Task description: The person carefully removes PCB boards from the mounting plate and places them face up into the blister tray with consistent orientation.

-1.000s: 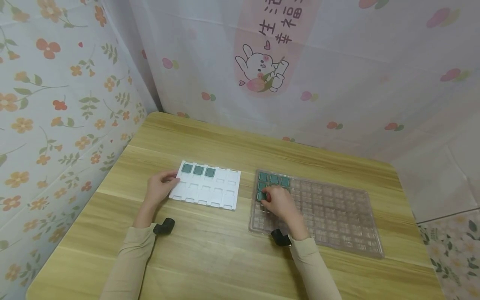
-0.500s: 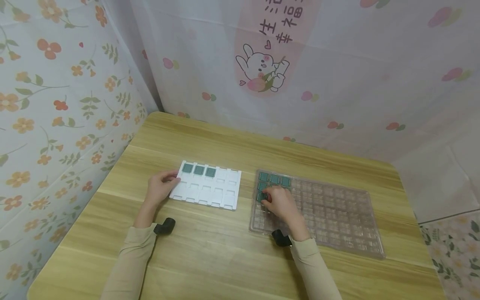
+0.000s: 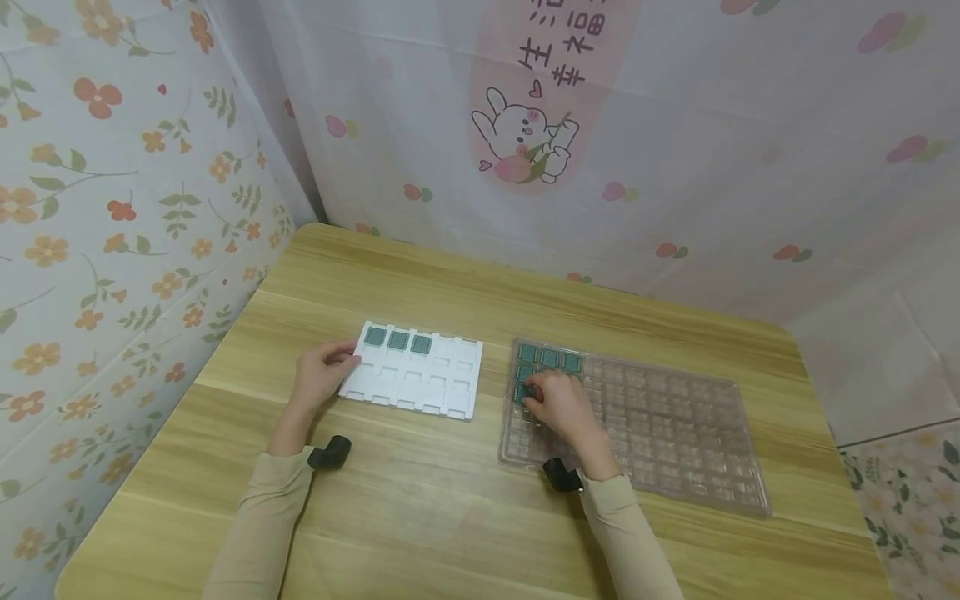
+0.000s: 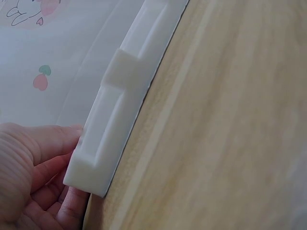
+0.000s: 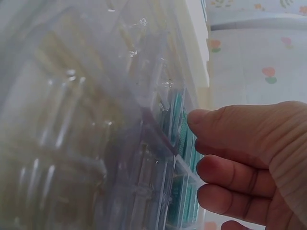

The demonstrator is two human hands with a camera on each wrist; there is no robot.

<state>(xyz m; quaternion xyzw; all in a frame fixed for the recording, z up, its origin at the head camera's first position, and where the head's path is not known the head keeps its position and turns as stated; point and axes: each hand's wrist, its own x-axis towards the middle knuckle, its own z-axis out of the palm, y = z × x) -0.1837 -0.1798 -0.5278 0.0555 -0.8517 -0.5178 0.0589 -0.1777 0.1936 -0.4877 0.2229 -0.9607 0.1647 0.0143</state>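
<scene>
My left hand (image 3: 318, 375) pinches the left edge of a white pocketed tray (image 3: 397, 385). In the left wrist view the thumb lies along the rim of the white tray (image 4: 98, 139), with curled fingers below it. Three square green chips (image 3: 398, 340) fill pockets of its back row. My right hand (image 3: 561, 406) is over the left part of a clear plastic tray (image 3: 675, 442). Thumb and fingertips pinch at the edge of a green chip (image 3: 521, 395) there. The right wrist view shows the thumb tip right at green chips (image 5: 178, 120); the fingers hide part of them.
More green chips (image 3: 549, 358) sit in the clear tray's back left pockets. Both trays lie on a wooden table (image 3: 420, 508). Printed curtains (image 3: 420, 100) hang behind and to the left. A black wrist device (image 3: 330, 453) is on the left wrist, another (image 3: 561, 476) on the right.
The chip at the right fingertips looks slightly shifted and darker than a second ago. Both hands and both trays stay practically in place.
</scene>
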